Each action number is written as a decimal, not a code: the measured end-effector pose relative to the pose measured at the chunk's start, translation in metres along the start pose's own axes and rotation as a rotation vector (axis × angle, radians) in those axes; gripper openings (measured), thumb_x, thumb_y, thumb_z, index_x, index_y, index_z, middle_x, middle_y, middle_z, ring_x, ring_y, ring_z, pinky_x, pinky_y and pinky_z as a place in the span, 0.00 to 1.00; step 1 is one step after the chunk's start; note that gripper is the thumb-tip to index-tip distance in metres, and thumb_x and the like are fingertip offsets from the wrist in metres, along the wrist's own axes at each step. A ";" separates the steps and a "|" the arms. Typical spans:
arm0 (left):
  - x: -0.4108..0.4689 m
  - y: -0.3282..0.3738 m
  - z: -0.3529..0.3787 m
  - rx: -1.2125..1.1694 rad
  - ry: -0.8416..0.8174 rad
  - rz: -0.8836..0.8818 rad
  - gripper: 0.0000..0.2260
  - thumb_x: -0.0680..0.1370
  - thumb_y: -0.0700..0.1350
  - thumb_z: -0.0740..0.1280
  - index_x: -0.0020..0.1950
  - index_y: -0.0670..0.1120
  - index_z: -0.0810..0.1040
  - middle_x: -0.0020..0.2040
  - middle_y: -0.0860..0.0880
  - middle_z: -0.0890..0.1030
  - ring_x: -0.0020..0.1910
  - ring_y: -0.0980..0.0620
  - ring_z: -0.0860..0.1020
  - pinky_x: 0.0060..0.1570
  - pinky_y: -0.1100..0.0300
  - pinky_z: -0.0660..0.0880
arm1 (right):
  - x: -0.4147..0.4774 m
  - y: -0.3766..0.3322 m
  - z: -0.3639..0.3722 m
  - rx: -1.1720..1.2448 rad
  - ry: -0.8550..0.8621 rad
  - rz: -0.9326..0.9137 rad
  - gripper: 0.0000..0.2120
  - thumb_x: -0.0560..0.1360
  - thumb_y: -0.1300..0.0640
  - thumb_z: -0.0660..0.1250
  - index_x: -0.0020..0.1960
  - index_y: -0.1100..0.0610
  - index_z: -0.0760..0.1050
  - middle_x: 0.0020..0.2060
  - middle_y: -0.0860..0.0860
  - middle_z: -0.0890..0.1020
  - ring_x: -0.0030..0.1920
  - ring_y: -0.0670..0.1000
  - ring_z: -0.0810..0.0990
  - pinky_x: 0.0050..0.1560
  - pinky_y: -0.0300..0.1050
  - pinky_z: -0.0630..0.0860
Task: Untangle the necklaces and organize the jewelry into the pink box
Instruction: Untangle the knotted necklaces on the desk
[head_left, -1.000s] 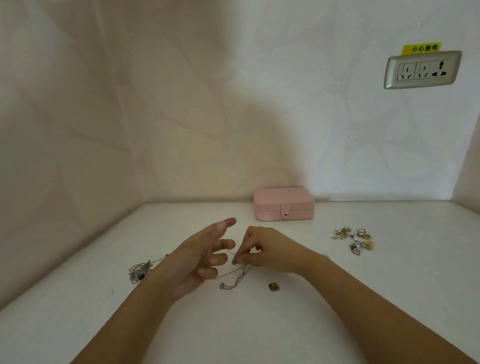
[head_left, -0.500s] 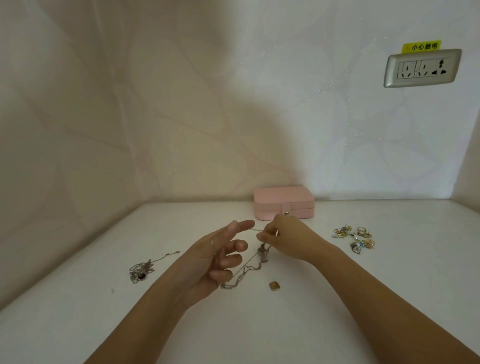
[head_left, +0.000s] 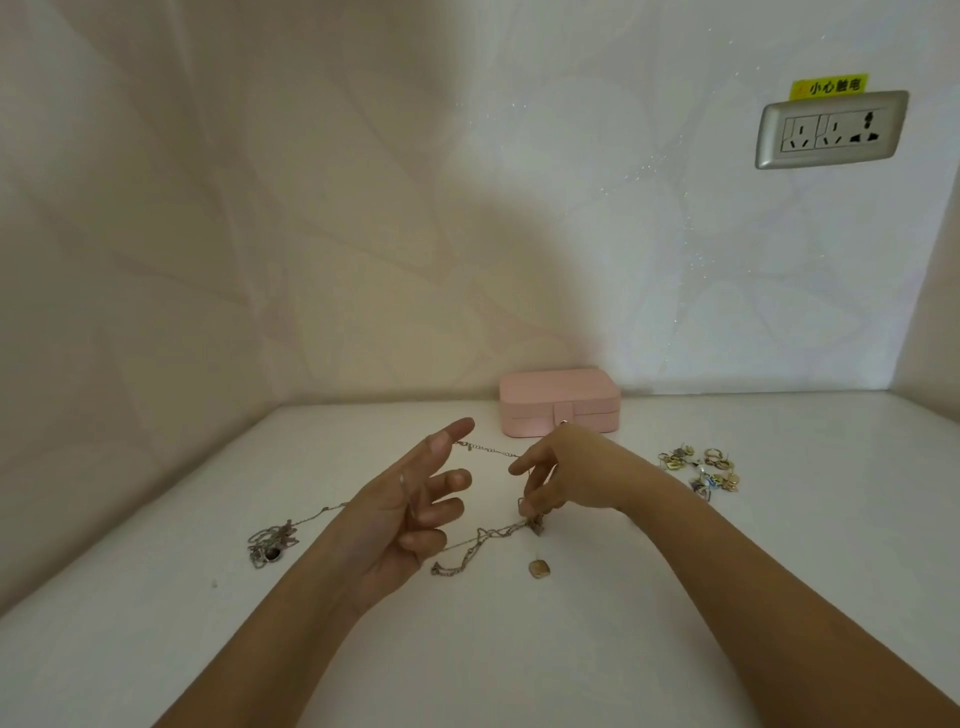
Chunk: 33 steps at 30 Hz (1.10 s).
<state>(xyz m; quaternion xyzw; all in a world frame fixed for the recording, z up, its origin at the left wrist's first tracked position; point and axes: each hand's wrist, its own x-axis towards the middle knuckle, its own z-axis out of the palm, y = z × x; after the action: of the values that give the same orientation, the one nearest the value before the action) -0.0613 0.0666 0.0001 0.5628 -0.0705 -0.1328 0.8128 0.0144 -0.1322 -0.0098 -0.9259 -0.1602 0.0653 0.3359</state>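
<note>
Near the middle of the worktop, the left hand spreads wide under a draped silver chain while the right hand pinches it, seemingly teasing tangles apart.

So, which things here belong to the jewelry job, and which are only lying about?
Job: silver chain, pinched by the right hand, draped over the left hand; tangled necklace; earring pile; gold pendant; pink box, closed.
Lying about: wall socket; yellow sticker.

views: one, head-worn, wide-angle | faces: forward and down over the smooth white tabletop toward the pale patterned wall | range: close, left hand and right hand mid-frame
</note>
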 end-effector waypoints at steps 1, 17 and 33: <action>0.000 0.000 -0.002 -0.008 0.008 0.002 0.21 0.69 0.54 0.70 0.61 0.53 0.79 0.33 0.52 0.72 0.24 0.59 0.60 0.17 0.72 0.54 | -0.001 0.001 -0.001 0.006 -0.010 0.001 0.24 0.67 0.59 0.77 0.62 0.55 0.78 0.43 0.48 0.85 0.38 0.44 0.82 0.41 0.34 0.75; 0.001 -0.004 -0.001 0.032 -0.053 -0.010 0.21 0.68 0.56 0.73 0.60 0.53 0.80 0.34 0.52 0.72 0.24 0.59 0.59 0.17 0.71 0.55 | 0.000 -0.020 0.029 -0.150 0.114 0.168 0.26 0.64 0.39 0.76 0.47 0.61 0.79 0.37 0.57 0.81 0.32 0.50 0.72 0.41 0.47 0.76; 0.004 0.004 -0.015 -0.038 -0.031 0.055 0.39 0.48 0.57 0.83 0.59 0.53 0.81 0.34 0.52 0.72 0.24 0.60 0.60 0.16 0.71 0.56 | -0.009 -0.014 0.006 0.097 0.091 0.027 0.09 0.69 0.66 0.72 0.48 0.58 0.84 0.41 0.53 0.86 0.42 0.48 0.85 0.48 0.39 0.80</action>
<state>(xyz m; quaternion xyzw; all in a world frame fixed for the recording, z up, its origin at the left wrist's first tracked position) -0.0525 0.0805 -0.0014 0.5431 -0.0961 -0.1206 0.8254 0.0014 -0.1212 -0.0057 -0.9126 -0.1290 0.0354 0.3864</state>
